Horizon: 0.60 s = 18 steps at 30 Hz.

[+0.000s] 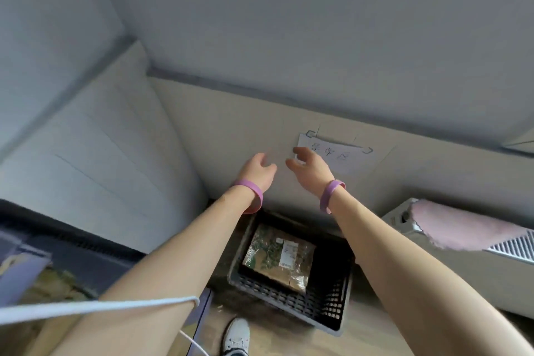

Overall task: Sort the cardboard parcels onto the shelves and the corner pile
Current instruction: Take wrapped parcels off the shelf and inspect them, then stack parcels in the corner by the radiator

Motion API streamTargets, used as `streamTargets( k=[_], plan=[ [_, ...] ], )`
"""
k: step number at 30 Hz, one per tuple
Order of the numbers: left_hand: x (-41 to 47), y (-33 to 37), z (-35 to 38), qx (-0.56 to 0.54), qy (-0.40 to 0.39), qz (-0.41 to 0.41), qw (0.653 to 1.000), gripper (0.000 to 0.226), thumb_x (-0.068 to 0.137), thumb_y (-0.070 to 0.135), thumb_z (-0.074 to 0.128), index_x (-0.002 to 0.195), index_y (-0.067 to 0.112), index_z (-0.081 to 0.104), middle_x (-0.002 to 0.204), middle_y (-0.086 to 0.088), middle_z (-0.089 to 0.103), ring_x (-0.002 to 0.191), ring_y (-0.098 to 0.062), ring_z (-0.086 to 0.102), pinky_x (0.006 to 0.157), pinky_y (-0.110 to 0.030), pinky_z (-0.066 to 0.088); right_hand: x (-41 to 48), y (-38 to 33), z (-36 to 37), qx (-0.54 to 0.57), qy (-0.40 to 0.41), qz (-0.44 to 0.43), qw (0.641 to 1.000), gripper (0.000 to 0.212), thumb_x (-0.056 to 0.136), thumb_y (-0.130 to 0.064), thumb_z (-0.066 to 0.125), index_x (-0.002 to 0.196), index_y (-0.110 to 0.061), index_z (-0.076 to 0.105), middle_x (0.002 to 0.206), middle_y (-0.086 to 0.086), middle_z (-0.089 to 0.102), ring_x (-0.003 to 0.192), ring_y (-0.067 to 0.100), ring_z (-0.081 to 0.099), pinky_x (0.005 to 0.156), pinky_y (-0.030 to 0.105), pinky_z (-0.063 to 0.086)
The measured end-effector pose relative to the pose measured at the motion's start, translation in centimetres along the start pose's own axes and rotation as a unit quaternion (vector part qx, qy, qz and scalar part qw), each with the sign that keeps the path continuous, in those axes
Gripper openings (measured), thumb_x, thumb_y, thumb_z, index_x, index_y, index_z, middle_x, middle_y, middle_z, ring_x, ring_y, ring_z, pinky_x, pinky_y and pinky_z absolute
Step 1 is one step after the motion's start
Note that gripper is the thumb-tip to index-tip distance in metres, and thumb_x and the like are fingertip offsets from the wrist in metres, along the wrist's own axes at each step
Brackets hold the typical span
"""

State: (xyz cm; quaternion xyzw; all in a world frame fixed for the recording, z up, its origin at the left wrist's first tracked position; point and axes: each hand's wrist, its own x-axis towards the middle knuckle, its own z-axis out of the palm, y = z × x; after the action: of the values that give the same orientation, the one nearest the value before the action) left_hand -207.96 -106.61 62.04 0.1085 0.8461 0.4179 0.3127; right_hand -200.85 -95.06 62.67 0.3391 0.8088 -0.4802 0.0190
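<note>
Left hand (257, 169) and right hand (310, 166) (both blurred) hover half-open, apparently holding nothing.

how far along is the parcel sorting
Done: cannot tell; no shelves or pile in view. In hand: nothing; the left hand and right hand are open, raised by the wall sign. Left: possibly one parcel, lying in the black basket in the corner, unless that is its sorted spot.

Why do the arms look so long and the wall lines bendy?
Head view: the wide-angle lens stretches the arms and curves wall edges; the left hand and right hand look smeared, likely motion blur; the parcel in the basket looks sharper.
</note>
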Motion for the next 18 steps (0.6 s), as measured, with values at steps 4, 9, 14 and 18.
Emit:
streamTargets(
  k=[4,9,14,18],
  plan=[
    [-3.4,2.7,-3.0,-0.018,0.069,0.013,0.997,0.050,0.101,0.020,0.049,0.149,0.011,0.039,0.152,-0.007,0.045,0.138,-0.025,0.043,0.113,-0.035,0.033,-0.9,-4.1,-1.6,-0.023,-0.033,-0.079,0.996,0.049,0.098,-0.026,0.055,0.145,-0.014,0.045,0.146,0.012,0.048,0.132,0.025,0.049,0.098,0.026,0.039],
    [-9.7,5.0,-6.5,-0.027,0.176,0.023,0.984,0.050,0.100,0.018,0.049,0.149,0.013,0.040,0.151,-0.006,0.046,0.138,-0.022,0.043,0.109,-0.028,0.033,-4.5,-8.8,-1.8,-0.050,-0.089,-0.191,0.976,0.048,0.098,-0.022,0.055,0.144,-0.012,0.045,0.145,0.011,0.049,0.134,0.023,0.046,0.102,0.030,0.039],
    [-17.5,6.0,-10.5,-0.040,0.265,0.026,0.963,0.053,0.100,0.018,0.047,0.152,0.016,0.035,0.154,-0.003,0.042,0.141,-0.020,0.040,0.115,-0.034,0.033,-10.4,-14.0,-0.7,-0.041,-0.154,-0.304,0.939,0.049,0.098,-0.018,0.056,0.145,-0.011,0.044,0.146,0.008,0.048,0.136,0.019,0.044,0.107,0.029,0.038],
    [-24.0,6.2,-13.9,-0.046,0.344,0.029,0.937,0.052,0.100,0.017,0.047,0.151,0.017,0.036,0.153,-0.002,0.042,0.140,-0.019,0.040,0.109,-0.027,0.032,-15.9,-19.0,0.4,-0.021,-0.197,-0.382,0.903,0.050,0.097,-0.016,0.056,0.145,-0.011,0.043,0.146,0.007,0.048,0.134,0.020,0.048,0.110,0.036,0.039]
  ],
)
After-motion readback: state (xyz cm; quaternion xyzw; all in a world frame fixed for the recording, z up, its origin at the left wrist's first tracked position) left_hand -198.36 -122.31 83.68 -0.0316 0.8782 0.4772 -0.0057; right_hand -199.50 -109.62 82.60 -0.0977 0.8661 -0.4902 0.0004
